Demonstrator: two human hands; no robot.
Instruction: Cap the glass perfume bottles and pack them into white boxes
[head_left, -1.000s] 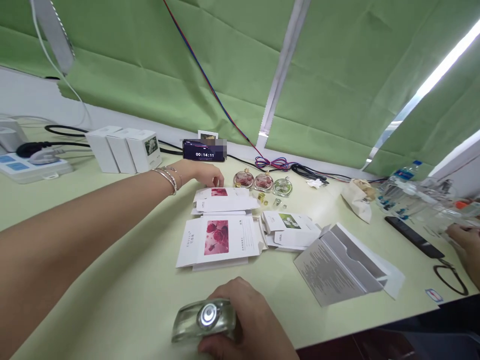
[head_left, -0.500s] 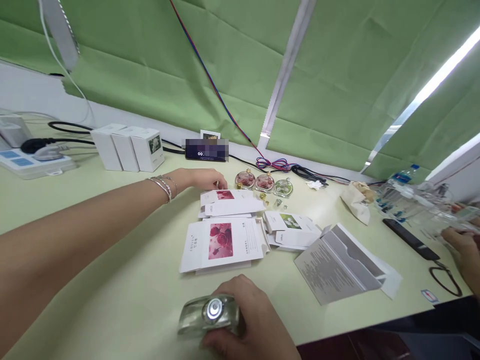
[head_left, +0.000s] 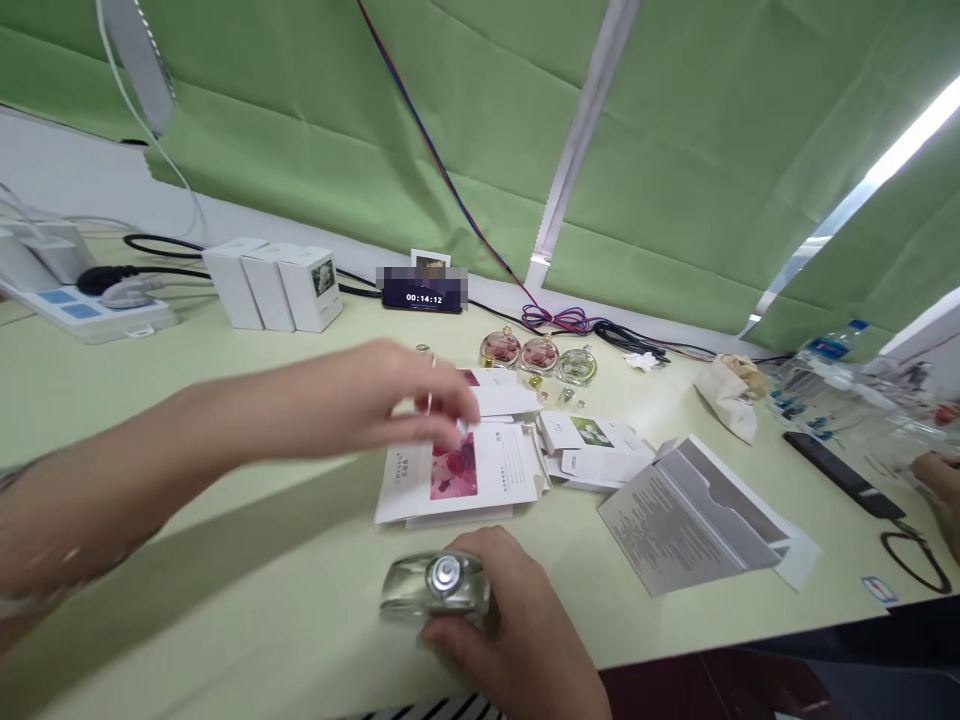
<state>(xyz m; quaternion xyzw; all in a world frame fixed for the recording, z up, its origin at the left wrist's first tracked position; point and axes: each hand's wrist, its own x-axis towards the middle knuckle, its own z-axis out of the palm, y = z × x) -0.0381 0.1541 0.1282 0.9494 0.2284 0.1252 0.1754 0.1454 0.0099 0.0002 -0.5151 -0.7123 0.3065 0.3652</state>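
Observation:
My right hand (head_left: 521, 620) is closed around a clear glass perfume bottle (head_left: 409, 590), upright near the front of the table, its silver spray nozzle facing up. Over the flattened rose-printed box (head_left: 487, 480), my left hand (head_left: 397, 395) is blurred, with thumb and fingers pinched on a small shiny piece (head_left: 461, 430). Its exact kind is too small to tell. A second rose-printed box (head_left: 499, 395) lies partly hidden behind that hand. Two pinkish round perfume bottles (head_left: 500, 348) and a greenish one (head_left: 577, 366) stand behind, with small gold and silver caps (head_left: 535, 382) before them.
White boxes (head_left: 311, 290) stand at the back left near a power strip (head_left: 97, 315). A phone with a timer (head_left: 422, 292) leans at the back. An open carton (head_left: 690, 520) and a white-flower box (head_left: 596, 450) lie right, beyond them another person's hand (head_left: 937, 480).
My left hand has come back from beside the rose boxes toward me, now pinching a small shiny piece. My right hand keeps the bottle in about the same place. The view has shifted slightly.

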